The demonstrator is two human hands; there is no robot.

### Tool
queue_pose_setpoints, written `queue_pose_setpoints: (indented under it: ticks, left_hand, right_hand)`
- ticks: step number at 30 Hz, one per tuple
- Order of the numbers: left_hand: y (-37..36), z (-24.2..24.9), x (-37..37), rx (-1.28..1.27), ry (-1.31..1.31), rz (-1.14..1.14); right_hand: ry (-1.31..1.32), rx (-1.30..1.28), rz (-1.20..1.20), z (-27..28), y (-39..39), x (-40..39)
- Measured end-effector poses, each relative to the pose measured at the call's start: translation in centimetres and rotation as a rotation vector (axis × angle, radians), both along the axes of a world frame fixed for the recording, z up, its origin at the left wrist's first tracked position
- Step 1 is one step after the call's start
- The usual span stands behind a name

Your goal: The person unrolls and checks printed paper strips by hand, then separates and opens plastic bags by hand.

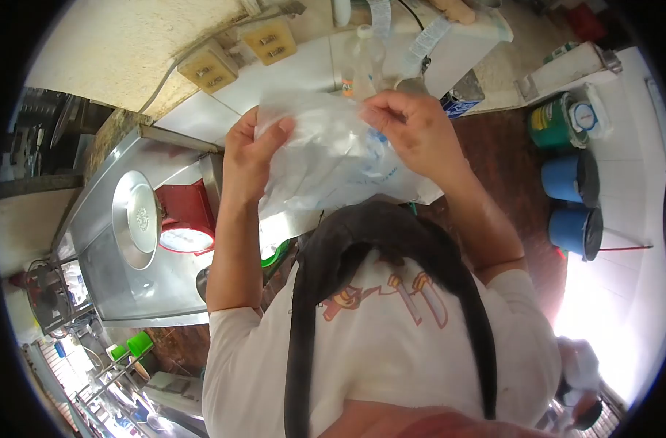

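A thin, translucent plastic bag [318,157] with faint blue print is stretched between my two hands in front of my chest. My left hand [258,150] pinches its upper left edge between thumb and fingers. On the other side, my right hand [413,131] grips the upper right edge, fingers curled in. Behind the bag's top edge stands a clear plastic bottle [368,58]. To the left of my left forearm, a red weighing scale [185,208] with a round metal pan [137,219] rests on the steel counter.
The steel counter [114,281] runs along the left. Wall outlets [267,40] are above. A blue box [462,98] is beyond my right hand. At the right, a green bucket [550,124] and two blue buckets [567,179] line the wall. Another person [581,365] appears at lower right.
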State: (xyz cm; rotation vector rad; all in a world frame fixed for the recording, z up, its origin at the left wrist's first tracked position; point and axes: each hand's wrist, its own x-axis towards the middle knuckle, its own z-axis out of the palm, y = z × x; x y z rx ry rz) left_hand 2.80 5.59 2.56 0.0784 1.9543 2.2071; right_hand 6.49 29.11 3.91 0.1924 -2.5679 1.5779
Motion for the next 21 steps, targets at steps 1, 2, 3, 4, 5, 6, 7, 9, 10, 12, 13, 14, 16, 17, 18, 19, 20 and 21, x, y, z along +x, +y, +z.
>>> queue_pose_setpoints:
  ticks: [1, 2, 3, 4, 5, 6, 7, 9, 10, 12, 13, 14, 16, 17, 18, 19, 20, 21]
  left_hand:
    - [0.0, -0.7, 0.0, 0.006, 0.061, -0.011]
    - [-0.2, -1.7, -0.1, 0.011, 0.120, -0.024]
    - [-0.4, -2.6, -0.2, 0.018, 0.179, -0.037]
    - [-0.8, -3.2, -0.3, 0.022, 0.166, -0.100]
    - [-1.4, -3.8, -0.6, 0.027, 0.154, -0.163]
    - [-2.0, -3.9, -0.5, 0.161, 0.071, -0.258]
    - [-2.6, -4.1, -0.5, 0.291, -0.027, -0.347]
    - [-3.1, -3.9, -0.5, 0.328, -0.181, -0.411]
    - [-2.2, -3.8, -0.2, 0.247, -0.122, -0.426]
    - [0.8, -4.0, 0.6, 0.080, 0.130, -0.422]
    - [2.6, -5.0, 0.6, -0.008, 0.325, -0.405]
    - [3.3, -5.7, 0.7, -0.012, 0.353, -0.383]
    - [4.4, -7.2, 0.9, 0.063, 0.242, -0.335]
    - [4.6, -7.6, 1.0, 0.140, 0.099, -0.306]
    - [4.5, -6.8, 1.1, 0.256, -0.011, -0.298]
    - [4.3, -5.4, 1.4, 0.370, -0.122, -0.288]
    - [4.1, -4.6, 1.4, 0.484, -0.234, -0.275]
    - [3.4, -5.2, 0.7, 0.270, -0.209, -0.397]
  right_hand:
    - [0.033, 0.016, -0.005, -0.4, 0.1, 0.1]
    - [0.063, 0.032, -0.011, -0.8, 0.3, 0.3]
    - [0.212, 0.052, -0.029, -1.3, 0.5, 0.3]
    - [0.361, 0.074, -0.048, -1.8, 0.9, 0.1]
    - [0.510, 0.096, -0.067, -2.1, 1.3, 0.1]
    - [0.423, -0.004, -0.156, -2.0, 1.7, 0.6]
    - [0.335, -0.105, -0.244, -1.6, 2.1, 1.4]
    - [0.188, -0.258, -0.307, -1.5, 2.4, 2.2]
    - [0.124, -0.310, -0.284, -1.9, 2.2, 2.4]
    - [0.076, -0.254, -0.195, -2.7, 1.0, 3.1]
    - [0.098, -0.145, -0.130, -3.2, -0.5, 3.2]
    - [0.121, -0.036, -0.065, -3.7, -1.5, 3.4]
    - [0.207, -0.082, -0.115, -5.2, -1.7, 3.2]
    - [0.248, -0.105, -0.139, -5.6, -1.6, 3.2]
    - [0.163, -0.209, -0.125, -5.5, -0.8, 3.3]
    - [0.078, -0.314, -0.111, -5.2, 1.0, 3.6]
    - [-0.008, -0.419, -0.096, -5.2, 2.7, 3.9]
    - [-0.006, -0.712, -0.007, -5.9, 4.5, 4.2]
